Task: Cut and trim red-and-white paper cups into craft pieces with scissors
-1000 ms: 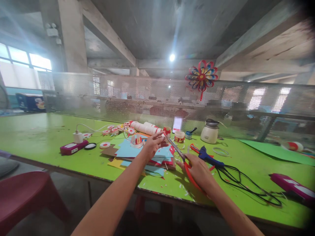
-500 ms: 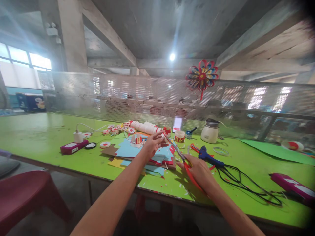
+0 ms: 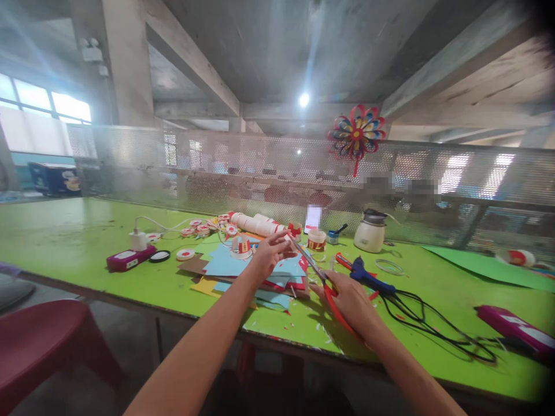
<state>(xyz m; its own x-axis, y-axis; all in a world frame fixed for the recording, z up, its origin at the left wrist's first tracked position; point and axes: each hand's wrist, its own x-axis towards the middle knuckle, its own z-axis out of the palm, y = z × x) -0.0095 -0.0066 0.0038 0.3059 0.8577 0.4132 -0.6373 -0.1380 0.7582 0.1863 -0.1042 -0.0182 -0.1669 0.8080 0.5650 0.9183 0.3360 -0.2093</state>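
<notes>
Two bare hands meet over a green table. The right hand is closed around the orange handles of a pair of scissors, whose blades point toward eleven o'clock; I cannot tell how far apart the blades stand. The left hand, over a paper pile, has its fingers bent and pinches a small white piece at the fingertips, right by the scissors' tip.

Taking the pile as the clock's centre, with twelve pointing away from the person, white rolls lie just beyond it at twelve. A phone stands upright at one, its screen lit. At two are a red-and-white tub, a small blue jar and, farther along, a cream jug with a dark top. A blue glue gun lies at three, near the right hand, its black cord looping out toward four. At nine sit a red-and-white disc, a black-rimmed lid and a purple power strip with a white plug on it. Cut scraps litter the tabletop at five.
</notes>
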